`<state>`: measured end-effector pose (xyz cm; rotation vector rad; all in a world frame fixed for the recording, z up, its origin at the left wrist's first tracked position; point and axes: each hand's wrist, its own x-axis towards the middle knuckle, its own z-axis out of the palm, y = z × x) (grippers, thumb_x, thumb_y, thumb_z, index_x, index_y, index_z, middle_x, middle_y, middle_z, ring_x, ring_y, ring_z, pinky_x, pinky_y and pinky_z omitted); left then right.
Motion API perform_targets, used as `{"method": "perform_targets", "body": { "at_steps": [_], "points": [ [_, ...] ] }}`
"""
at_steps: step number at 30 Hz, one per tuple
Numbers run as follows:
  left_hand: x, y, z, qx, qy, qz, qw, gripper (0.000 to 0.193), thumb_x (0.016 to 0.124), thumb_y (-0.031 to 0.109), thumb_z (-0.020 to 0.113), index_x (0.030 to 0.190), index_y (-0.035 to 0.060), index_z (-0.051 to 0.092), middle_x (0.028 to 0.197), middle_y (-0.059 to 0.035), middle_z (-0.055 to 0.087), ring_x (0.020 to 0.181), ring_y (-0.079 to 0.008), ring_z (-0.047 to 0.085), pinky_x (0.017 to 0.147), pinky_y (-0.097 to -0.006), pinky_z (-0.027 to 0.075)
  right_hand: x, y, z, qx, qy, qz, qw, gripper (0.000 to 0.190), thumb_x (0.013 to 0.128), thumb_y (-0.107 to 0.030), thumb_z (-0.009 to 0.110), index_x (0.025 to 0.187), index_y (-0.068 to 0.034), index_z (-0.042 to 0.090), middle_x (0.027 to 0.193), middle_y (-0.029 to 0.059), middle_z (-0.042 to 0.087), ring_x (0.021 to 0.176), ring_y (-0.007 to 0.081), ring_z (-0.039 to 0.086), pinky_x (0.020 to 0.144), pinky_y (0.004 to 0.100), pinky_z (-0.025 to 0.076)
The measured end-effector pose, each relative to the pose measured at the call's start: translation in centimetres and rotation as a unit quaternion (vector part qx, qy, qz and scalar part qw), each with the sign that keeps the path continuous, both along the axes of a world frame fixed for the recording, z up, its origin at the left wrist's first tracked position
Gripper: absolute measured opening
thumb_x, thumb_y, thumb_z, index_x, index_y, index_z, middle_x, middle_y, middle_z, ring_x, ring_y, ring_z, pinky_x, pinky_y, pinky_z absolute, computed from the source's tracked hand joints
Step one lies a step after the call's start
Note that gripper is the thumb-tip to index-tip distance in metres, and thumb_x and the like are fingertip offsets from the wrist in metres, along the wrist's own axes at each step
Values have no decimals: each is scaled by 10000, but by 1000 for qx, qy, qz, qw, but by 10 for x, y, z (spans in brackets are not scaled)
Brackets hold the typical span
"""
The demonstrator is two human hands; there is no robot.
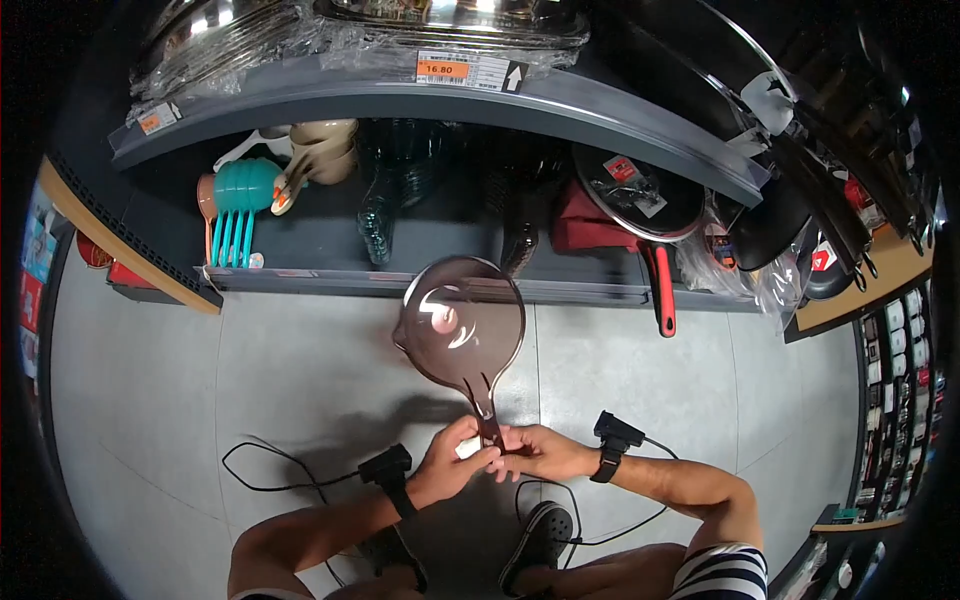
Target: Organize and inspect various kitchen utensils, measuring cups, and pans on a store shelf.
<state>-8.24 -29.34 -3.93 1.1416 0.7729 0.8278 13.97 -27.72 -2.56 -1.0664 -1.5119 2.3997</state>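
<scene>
A translucent brown saucepan with a side spout is held out over the floor, its handle pointing towards me. My left hand is closed around the handle's end, and a small white item shows between its fingers. From the other side my right hand grips the same handle end with thumb and fingers. Beyond the pan, on the low shelf, stand a clear ribbed glass-like item and a dark one with a similar ribbed handle.
Teal ladles and beige ladle-like items lie at the shelf's left. A frying pan with a red handle juts past the shelf edge. Above runs a shelf lip with price tags. Black pans hang at right. Cables trail from both wrists.
</scene>
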Motion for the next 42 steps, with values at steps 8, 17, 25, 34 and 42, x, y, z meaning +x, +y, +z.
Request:
{"method": "perform_targets", "body": {
  "at_steps": [8,17,25,34,42],
  "points": [
    [-11,36,48,121,50,46,990,347,906,117,699,1205,-5,572,1148,-92,659,1100,-167,605,980,-333,445,-16,27,76,28,111,-127,985,256,1022,-118,537,1251,-4,523,1021,83,668,924,163,662,814,309,543],
    [-18,41,43,35,3,43,998,317,992,82,534,1295,18,472,1284,-93,572,1223,-167,535,1026,-321,407,-19,88,141,41,163,-260,951,302,1035,-253,532,1172,16,546,1084,153,683,890,161,667,818,281,543],
    [-19,28,28,2,16,13,1000,286,989,47,536,1268,40,474,1258,-78,603,1186,-147,560,989,-302,429,-24,149,150,137,164,-333,918,278,1041,-276,518,1071,-12,600,1043,111,706,844,119,675,797,256,552],
    [-21,20,18,-5,-3,20,1000,199,976,57,589,1174,34,579,1233,-57,543,1131,-111,562,902,-237,467,-15,189,124,129,151,-375,905,220,1025,-238,556,1052,-27,614,1064,129,703,861,127,676,803,244,566],
    [-24,27,16,-18,18,23,999,164,973,72,600,1130,27,608,1215,-57,549,1075,-95,567,856,-221,462,-11,204,109,87,106,-398,907,263,1025,-275,557,982,-21,609,1002,135,711,782,119,681,719,244,581]
  ]
}}
